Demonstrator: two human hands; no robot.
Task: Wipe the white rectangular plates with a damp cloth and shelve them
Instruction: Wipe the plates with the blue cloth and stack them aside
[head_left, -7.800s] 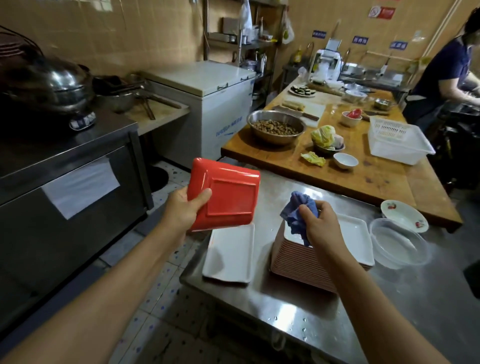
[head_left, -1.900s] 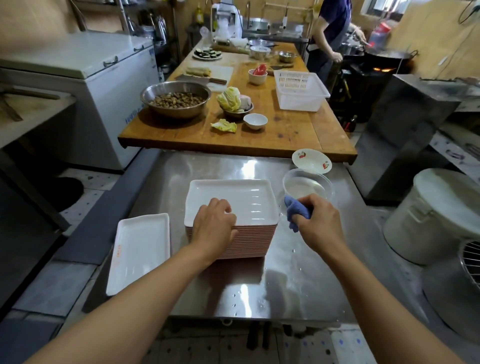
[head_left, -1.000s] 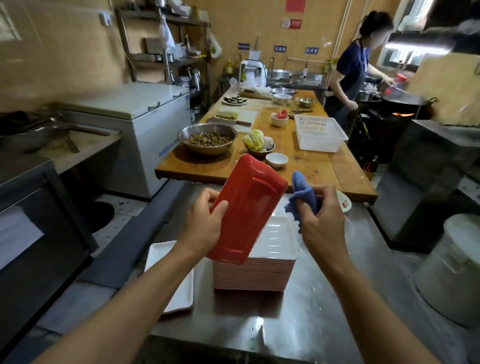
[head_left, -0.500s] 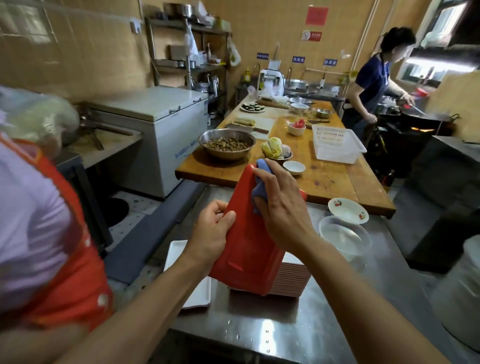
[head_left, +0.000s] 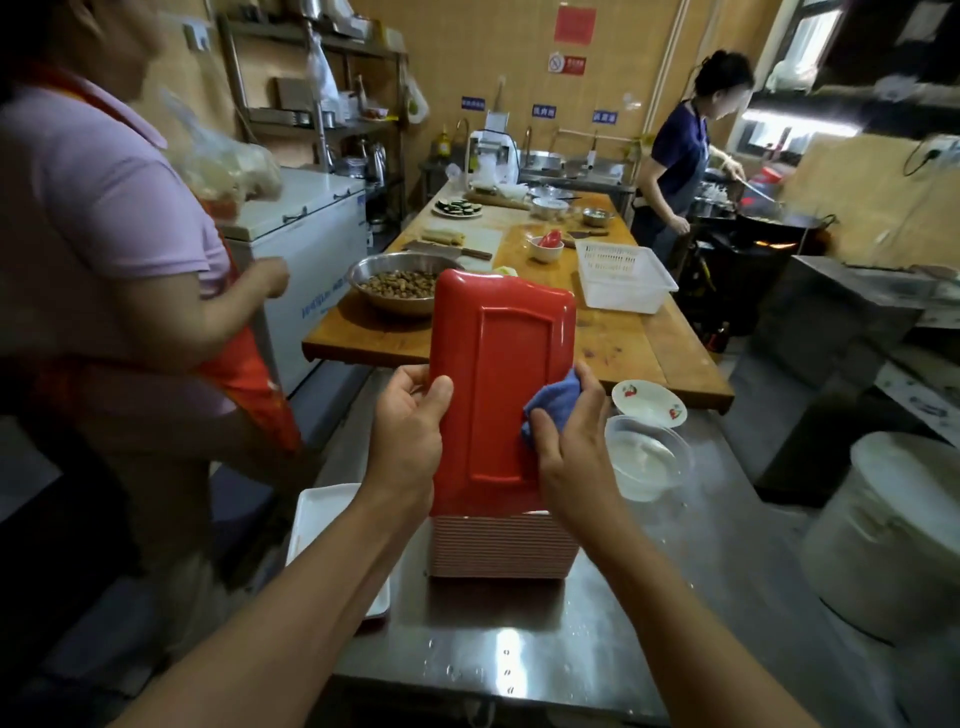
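Note:
I hold a rectangular plate upright above the stack, its red underside facing me. My left hand grips its left edge, thumb on the red back. My right hand holds a blue cloth against the plate's right edge. Beneath it a tall stack of plates with pink-striped edges stands on the steel table. One white rectangular plate lies flat to the left of the stack, partly hidden by my left forearm.
A clear bowl of water and a small patterned dish sit right of the stack. A wooden table behind carries a metal bowl, a white basket and food. A person in an orange apron stands close on the left; another cooks far right.
The plate has turned so its red back faces me squarely. My right hand with the cloth slid from the plate's top down to its right edge. The person on the left has moved further into view.

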